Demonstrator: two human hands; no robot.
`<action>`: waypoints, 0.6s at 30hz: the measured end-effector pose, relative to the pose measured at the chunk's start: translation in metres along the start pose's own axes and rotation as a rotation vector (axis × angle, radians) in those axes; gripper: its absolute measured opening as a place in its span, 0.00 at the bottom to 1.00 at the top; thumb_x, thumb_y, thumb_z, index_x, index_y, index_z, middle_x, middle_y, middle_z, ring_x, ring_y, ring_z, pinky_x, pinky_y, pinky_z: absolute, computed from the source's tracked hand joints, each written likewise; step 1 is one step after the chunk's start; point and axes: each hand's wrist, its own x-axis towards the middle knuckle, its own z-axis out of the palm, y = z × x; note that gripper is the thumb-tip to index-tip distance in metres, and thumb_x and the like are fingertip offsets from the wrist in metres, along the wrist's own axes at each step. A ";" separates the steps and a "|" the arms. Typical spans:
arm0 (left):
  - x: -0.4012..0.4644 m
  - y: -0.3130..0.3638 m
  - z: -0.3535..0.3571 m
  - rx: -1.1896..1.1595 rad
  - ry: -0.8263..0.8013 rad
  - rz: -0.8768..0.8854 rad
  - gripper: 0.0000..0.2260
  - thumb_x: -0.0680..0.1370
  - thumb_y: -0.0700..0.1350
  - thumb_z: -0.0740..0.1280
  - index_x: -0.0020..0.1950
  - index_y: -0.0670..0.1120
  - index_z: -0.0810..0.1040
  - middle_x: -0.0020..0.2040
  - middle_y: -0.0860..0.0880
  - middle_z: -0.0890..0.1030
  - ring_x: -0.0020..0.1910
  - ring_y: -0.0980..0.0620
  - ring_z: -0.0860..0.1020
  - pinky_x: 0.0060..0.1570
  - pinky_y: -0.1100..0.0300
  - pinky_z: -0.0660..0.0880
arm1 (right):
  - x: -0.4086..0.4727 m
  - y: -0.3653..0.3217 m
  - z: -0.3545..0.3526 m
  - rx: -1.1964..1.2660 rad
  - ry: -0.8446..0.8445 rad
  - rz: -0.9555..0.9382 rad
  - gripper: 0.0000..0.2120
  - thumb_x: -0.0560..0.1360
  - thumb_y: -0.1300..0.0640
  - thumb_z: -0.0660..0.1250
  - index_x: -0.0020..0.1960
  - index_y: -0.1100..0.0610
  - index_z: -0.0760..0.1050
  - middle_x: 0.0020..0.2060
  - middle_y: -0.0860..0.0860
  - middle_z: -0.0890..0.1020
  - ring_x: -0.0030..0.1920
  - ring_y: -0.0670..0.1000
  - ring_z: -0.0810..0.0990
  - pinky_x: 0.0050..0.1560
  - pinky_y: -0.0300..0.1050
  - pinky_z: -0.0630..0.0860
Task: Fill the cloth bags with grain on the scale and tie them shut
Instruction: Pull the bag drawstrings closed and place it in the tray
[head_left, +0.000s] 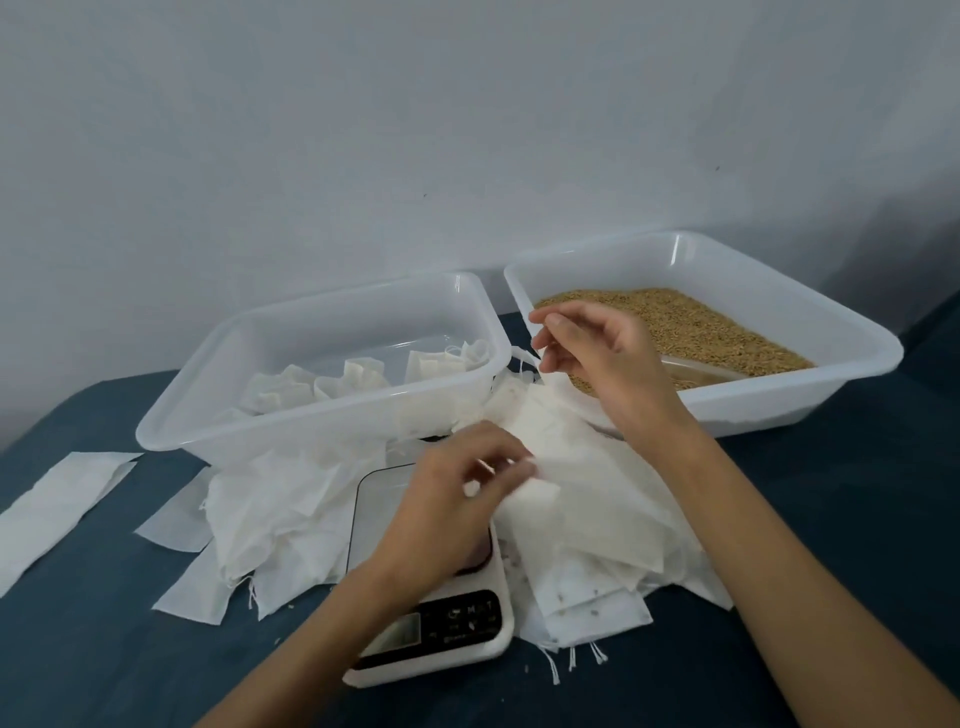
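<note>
Cloth bag (550, 483) held up over the scale (441, 613), mid-table.

Left hand (457, 499) pinches its near corner, right hand (587, 348) pinches the drawstring up top. Grain tub (852, 332) sits far right, tub of tied bags (322, 322) far left, loose empties piled all around.

A plain, pale grey-white wall (363, 130) fills the far half of the view, unbroken except for a few small dark specks (425, 195) scattered across its right-of-centre area. Light is soft and even, with the wall shading slightly darker toward the left and upper corners. Below it, a work surface covered in dark blue cloth (104, 665) extends from the base of the wall to the near edge. The cloth's far boundary meets the wall along a line that rises from left to right.
</note>
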 end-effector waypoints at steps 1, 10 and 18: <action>0.002 -0.006 -0.008 -0.114 0.080 -0.080 0.05 0.80 0.38 0.72 0.45 0.43 0.83 0.40 0.52 0.81 0.37 0.54 0.77 0.42 0.60 0.75 | -0.001 -0.001 0.002 -0.009 0.002 -0.023 0.10 0.82 0.61 0.64 0.57 0.65 0.81 0.41 0.54 0.83 0.40 0.54 0.79 0.53 0.53 0.81; 0.003 -0.034 -0.036 -0.704 0.352 -0.333 0.08 0.78 0.47 0.71 0.41 0.46 0.84 0.41 0.42 0.82 0.40 0.47 0.82 0.45 0.60 0.81 | -0.017 0.021 0.031 -0.227 -0.431 0.111 0.21 0.75 0.43 0.72 0.64 0.50 0.79 0.58 0.44 0.84 0.60 0.44 0.81 0.62 0.43 0.77; -0.004 -0.042 -0.042 -0.455 0.505 -0.284 0.12 0.78 0.41 0.75 0.38 0.44 0.75 0.34 0.47 0.78 0.34 0.49 0.77 0.42 0.61 0.77 | -0.033 0.035 0.057 -0.538 0.107 -0.373 0.12 0.77 0.55 0.72 0.57 0.51 0.74 0.51 0.44 0.76 0.50 0.46 0.77 0.52 0.36 0.74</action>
